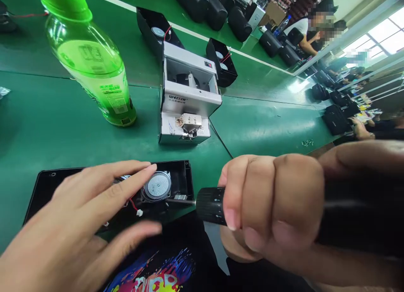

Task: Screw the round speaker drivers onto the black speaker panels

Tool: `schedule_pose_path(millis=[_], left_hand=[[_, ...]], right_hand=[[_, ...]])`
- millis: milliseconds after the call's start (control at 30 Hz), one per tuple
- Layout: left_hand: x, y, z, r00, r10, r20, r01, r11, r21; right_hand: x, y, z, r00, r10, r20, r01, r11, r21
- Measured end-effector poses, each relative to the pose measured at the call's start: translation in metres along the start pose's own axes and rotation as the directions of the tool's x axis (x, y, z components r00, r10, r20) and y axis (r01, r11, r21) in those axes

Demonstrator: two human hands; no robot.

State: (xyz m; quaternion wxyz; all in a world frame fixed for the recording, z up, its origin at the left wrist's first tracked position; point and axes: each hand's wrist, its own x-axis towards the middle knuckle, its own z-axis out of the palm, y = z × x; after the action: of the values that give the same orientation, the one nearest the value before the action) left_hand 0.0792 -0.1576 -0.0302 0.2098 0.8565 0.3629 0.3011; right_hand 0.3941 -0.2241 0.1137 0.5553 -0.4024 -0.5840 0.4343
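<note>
My right hand (274, 199) is wrapped round a black power screwdriver (210, 204) at the right. Its thin bit points left into a black speaker housing (181, 170), near the lower edge of a round silver speaker (158, 186). Across the left part of that housing lies my left hand (91, 203), fingers spread and fingertips by the speaker, holding nothing. A red wire with a white connector (139, 213) shows between its thumb and index finger. The exact contact of the bit is too small to tell.
A grey screw feeder (191, 98) stands beyond the housing, with a green bottle (104, 73) to its left. Open black housings (222, 62) with speakers lie behind. Another person (304, 31) sits at the far right. Loose screws (307, 143) lie on the green table (259, 119).
</note>
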Motion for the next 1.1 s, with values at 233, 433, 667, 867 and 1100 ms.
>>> schedule_pose_path(millis=[233, 433, 667, 867, 1100], left_hand=[[0.037, -0.013, 0.006, 0.961, 0.208, 0.183, -0.252, 0.932, 0.262], [0.038, -0.009, 0.019, 0.955, 0.248, 0.163, -0.287, 0.913, 0.289], [0.043, -0.005, 0.019, 0.968, 0.186, 0.168, -0.219, 0.953, 0.208], [0.047, -0.005, 0.018, 0.962, 0.210, 0.173, -0.246, 0.944, 0.221], [0.043, -0.001, 0.020, 0.969, 0.198, 0.146, -0.229, 0.943, 0.240]], right_hand=[[-0.021, 0.027, 0.003, 0.993, 0.096, -0.076, -0.099, 0.994, -0.046], [0.011, 0.040, 0.015, 0.991, 0.089, -0.095, -0.090, 0.996, -0.011], [0.005, 0.058, 0.034, 0.987, 0.113, -0.110, -0.113, 0.994, 0.002], [-0.012, 0.067, 0.045, 0.980, -0.062, -0.188, 0.057, 0.998, -0.032], [-0.017, 0.072, 0.039, 0.998, -0.055, -0.026, 0.053, 0.997, -0.062]])
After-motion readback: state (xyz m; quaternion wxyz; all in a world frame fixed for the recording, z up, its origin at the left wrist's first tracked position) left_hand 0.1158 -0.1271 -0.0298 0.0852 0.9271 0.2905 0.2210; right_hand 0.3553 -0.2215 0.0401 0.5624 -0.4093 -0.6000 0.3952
